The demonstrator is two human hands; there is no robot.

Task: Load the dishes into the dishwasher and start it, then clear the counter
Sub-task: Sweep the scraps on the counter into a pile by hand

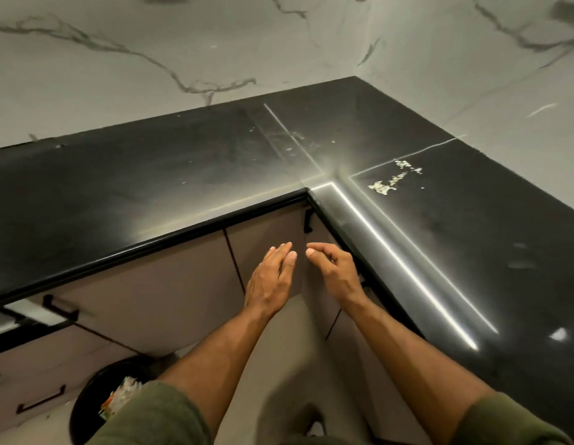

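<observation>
black stone counter (189, 175) carried pale food scraps (391, 181) right of its inner corner. below its edge, left hand (272, 277) hung with straight fingers together; right hand (333, 268) loosely curled, holding nothing.

This is a home kitchen. A glossy black L-shaped worktop (183, 175) runs into a corner beneath white marble-veined wall panels (150, 59), with pale food scraps (388, 183) smeared on its right-hand run. Below it sit taupe cabinet doors (170, 284) and drawers with slim black handles (59, 308), and a black bin (93, 399) holding food waste stands on the floor.
</observation>
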